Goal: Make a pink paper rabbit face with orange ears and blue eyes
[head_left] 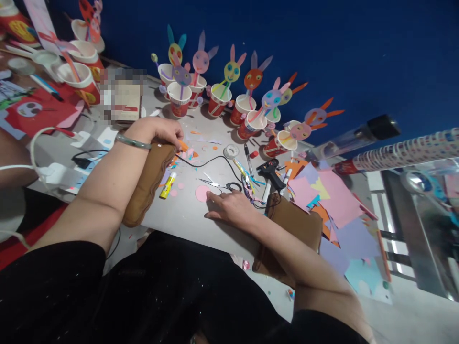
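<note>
My left hand [168, 130], with a bangle at the wrist, reaches over a brown cushion [148, 184]. Its fingers are pinched at an orange paper piece [183, 145] among small paper scraps. My right hand [234, 208] lies low over the table, fingers stretched out, the index fingertip at the edge of a pink paper circle [202, 193]. Just beyond it lie scissors [215, 184] with black handles. A yellow glue stick [168, 186] rests between the left cushion and the circle. Behind the right hand is a black glue gun [272, 173].
Along the blue wall stand several paper cups [179, 100] with paper rabbit heads on strips. Coloured paper sheets [340, 196] pile up at right, near a long stack of cups [405, 150]. A tape roll [231, 151] and a second brown cushion [297, 224] are close by.
</note>
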Demonstrator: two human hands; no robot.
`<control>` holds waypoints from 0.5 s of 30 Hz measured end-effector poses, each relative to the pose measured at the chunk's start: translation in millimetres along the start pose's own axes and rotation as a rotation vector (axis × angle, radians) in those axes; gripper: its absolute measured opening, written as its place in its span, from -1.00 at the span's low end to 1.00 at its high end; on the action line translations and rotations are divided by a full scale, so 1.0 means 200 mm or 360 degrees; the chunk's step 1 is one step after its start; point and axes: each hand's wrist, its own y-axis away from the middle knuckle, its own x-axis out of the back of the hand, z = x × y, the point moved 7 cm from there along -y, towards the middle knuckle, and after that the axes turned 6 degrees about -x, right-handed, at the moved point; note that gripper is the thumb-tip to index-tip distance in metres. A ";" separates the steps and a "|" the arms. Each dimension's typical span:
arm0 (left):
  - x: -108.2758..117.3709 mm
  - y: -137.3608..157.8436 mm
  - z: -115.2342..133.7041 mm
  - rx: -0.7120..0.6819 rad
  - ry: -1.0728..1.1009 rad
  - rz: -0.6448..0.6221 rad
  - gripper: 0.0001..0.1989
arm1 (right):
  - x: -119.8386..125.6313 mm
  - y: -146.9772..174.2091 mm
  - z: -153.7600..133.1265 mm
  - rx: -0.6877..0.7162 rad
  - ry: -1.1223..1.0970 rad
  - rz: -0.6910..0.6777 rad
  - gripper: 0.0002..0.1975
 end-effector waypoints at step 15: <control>0.01 0.01 0.01 0.0014 -0.0053 0.0023 -0.62 | -0.02 -0.01 0.00 -0.0026 0.0025 -0.0054 -0.28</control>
